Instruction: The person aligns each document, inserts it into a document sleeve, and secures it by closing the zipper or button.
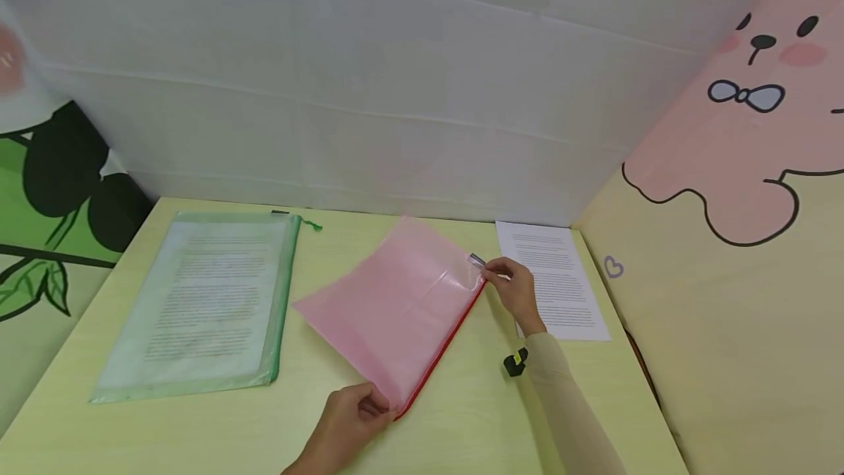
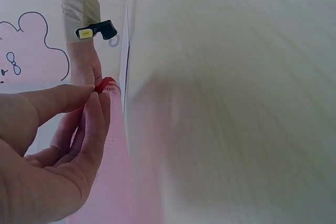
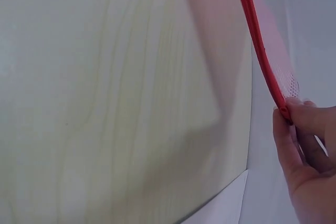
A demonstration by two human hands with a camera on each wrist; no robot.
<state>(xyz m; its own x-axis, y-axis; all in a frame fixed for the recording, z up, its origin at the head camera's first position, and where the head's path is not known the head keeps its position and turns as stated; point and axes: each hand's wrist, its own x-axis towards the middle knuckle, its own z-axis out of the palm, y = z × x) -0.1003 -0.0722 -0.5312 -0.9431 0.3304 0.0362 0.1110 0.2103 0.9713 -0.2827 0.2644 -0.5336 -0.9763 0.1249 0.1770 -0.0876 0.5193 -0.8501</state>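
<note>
A pink translucent zip pouch (image 1: pixel 402 299) with a red zipper edge (image 3: pixel 260 48) is held at a slant above the middle of the table. My left hand (image 1: pixel 349 420) pinches its near corner at one end of the zipper, and the left wrist view shows thumb and fingertips meeting on the red end. At the far end of the zipper my right hand (image 1: pixel 514 292) pinches the other corner, beside a small label. No papers show through the pink pouch. Part of a printed sheet (image 1: pixel 557 281) lies behind my right hand.
To the left lies a green zip pouch (image 1: pixel 283 299) with a printed page inside and a green pull cord (image 1: pixel 313 225). A white wall (image 1: pixel 422 94) rises along the table's back edge, and a cartoon-printed wall (image 1: pixel 738 299) stands on the right.
</note>
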